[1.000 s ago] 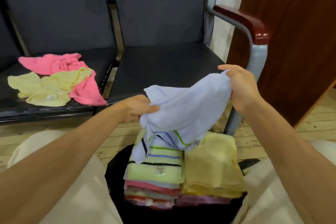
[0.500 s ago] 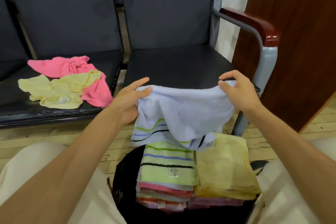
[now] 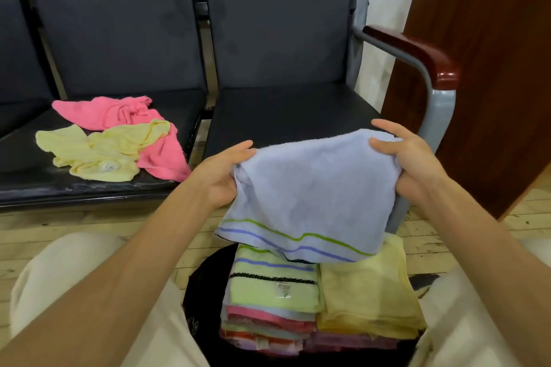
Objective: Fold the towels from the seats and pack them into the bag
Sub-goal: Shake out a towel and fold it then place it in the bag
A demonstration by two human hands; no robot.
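Note:
A pale blue towel with green and blue stripes hangs in the air, stretched between both hands. My left hand grips its left top corner and my right hand grips its right top corner. Below it, between my knees, a black bag holds two stacks of folded towels: a green striped towel tops the left stack, a yellow folded towel tops the right. On the left seat lie a crumpled pink towel and a pale yellow towel.
The black right seat lies bare behind the held towel. A metal armrest with a red wooden top rises at the right, beside a brown wooden panel. Wooden floor runs under the seats.
The blue towel went from bunched to spread flat between my hands. My left hand moved up to its top left corner, and its striped edge now hangs straight down.

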